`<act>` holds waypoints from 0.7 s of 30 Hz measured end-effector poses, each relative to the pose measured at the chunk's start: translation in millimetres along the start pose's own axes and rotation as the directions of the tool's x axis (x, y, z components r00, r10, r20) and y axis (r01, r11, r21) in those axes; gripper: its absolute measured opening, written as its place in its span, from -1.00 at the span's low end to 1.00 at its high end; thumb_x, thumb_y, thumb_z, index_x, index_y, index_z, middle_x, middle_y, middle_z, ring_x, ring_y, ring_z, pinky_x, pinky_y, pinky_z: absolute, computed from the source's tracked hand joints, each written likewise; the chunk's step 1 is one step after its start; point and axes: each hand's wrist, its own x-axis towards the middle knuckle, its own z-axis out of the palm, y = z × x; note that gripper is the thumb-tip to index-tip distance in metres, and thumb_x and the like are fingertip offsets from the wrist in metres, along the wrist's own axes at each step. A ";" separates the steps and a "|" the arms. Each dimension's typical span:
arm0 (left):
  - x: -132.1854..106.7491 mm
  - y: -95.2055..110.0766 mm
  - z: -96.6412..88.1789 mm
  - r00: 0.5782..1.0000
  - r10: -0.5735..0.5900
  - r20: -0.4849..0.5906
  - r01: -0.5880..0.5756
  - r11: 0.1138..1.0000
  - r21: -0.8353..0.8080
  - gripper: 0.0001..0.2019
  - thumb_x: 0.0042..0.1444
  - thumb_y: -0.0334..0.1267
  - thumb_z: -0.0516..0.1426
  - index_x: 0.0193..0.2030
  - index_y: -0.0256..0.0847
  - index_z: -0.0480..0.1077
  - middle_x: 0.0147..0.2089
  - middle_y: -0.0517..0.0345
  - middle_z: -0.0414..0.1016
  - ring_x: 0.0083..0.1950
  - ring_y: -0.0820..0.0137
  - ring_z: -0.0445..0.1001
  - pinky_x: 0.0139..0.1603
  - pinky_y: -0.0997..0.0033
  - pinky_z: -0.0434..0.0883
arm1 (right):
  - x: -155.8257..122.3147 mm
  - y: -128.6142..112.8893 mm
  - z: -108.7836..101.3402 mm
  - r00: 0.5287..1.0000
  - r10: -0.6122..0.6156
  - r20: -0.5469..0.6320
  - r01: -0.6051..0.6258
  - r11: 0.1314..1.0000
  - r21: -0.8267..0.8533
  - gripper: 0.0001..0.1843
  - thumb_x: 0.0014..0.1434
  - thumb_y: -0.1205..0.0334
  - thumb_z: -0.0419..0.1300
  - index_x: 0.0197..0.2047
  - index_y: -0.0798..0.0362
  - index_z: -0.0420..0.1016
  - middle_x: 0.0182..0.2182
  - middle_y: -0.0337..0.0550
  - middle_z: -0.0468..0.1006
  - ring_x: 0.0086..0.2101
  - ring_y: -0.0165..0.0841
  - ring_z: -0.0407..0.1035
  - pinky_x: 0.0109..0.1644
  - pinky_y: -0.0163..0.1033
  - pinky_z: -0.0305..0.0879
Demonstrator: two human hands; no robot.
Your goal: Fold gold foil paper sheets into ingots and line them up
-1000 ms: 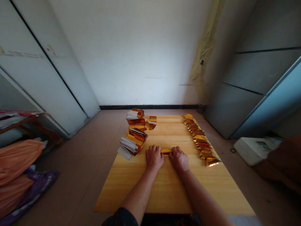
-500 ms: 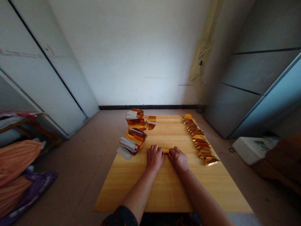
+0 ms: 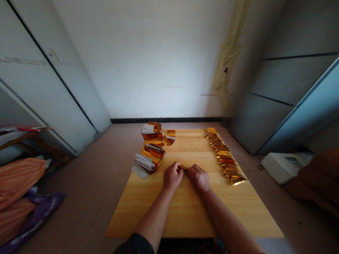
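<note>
Both hands grip one small piece of gold foil paper (image 3: 182,167) over the middle of the wooden table (image 3: 190,215). My left hand (image 3: 172,175) pinches its left end between thumb and fingers. On the other end, my right hand (image 3: 198,177) is closed, its fingers hiding much of the foil. Left of my hands lies a curled stack of gold foil sheets (image 3: 156,155) with white-backed rolls. Along the right edge runs a row of folded gold foil pieces (image 3: 225,155), overlapping one another.
Behind the near stack, more curled foil sheets (image 3: 153,137) lie at the table's far left corner. A white box (image 3: 278,167) stands on the floor at right. Orange and purple bags (image 3: 23,197) lie at left. A white wall (image 3: 159,63) closes off the far side.
The foil strip, flat and level between my hands before, is now tilted and bent. My left hand has turned, with thumb and fingers parted around the foil's end; my right has shifted slightly left.
</note>
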 end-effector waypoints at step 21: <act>2.3 2.1 -4.6 0.992 -0.104 0.072 0.110 0.991 -0.082 -0.63 0.03 -0.46 0.10 -0.02 -0.06 0.38 -0.09 0.18 0.57 -0.12 0.39 0.52 -0.04 0.40 0.36 | 2.1 -1.6 -2.0 1.000 0.000 0.011 0.000 1.000 0.002 -0.75 0.24 0.27 0.06 -0.46 0.04 0.44 -0.48 -0.19 0.44 -0.46 -0.45 0.27 -0.41 -0.33 -0.05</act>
